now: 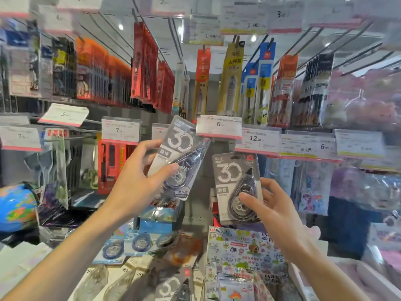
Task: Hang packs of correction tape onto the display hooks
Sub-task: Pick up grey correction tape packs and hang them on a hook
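Note:
My left hand (136, 177) grips a grey correction tape pack (180, 153) marked "30", tilted to the right, its top corner up near the price tag reading 6 (218, 126). My right hand (273, 205) holds the lower part of a second grey correction tape pack (235, 183), upright, under the same tag; the hook behind that tag is hidden. More packs of correction tape (173, 285) lie loose on the counter below, along with blue ones (138, 243).
Hooks with hanging pens and refills (230, 83) fill the upper rows. Price tags line the rail. A globe (17, 205) sits at the left. A colourful sticker-patterned notebook (245, 250) lies under my right forearm.

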### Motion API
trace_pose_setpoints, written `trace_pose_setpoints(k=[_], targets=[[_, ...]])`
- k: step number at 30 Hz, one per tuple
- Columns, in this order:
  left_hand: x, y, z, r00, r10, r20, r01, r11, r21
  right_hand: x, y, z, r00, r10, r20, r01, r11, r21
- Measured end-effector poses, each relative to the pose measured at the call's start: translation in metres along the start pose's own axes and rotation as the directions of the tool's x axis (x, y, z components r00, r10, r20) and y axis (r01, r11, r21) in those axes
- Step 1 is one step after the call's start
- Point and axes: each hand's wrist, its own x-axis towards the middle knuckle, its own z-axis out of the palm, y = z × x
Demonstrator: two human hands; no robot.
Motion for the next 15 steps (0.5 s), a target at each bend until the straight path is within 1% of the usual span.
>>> trace_pose_setpoints(k=[4,8,15], targets=[[0.007,0.005,-0.007,0.999,0.034,0.002,-0.034,0.999,-0.022,0.005,0.000,0.010,1.000,-0.027,-0.012,0.027,1.000,-0.012],[0.012,0.006,-0.013,0.999,0.051,0.006,-0.050,0.998,-0.032,0.012,-0.004,0.024,0.997,-0.081,0.005,0.081,0.996,-0.031],[0.014,0.002,-0.017,0.998,0.058,0.008,-0.058,0.997,-0.046,0.026,-0.008,0.048,0.991,-0.129,-0.016,0.129,0.992,-0.007]])
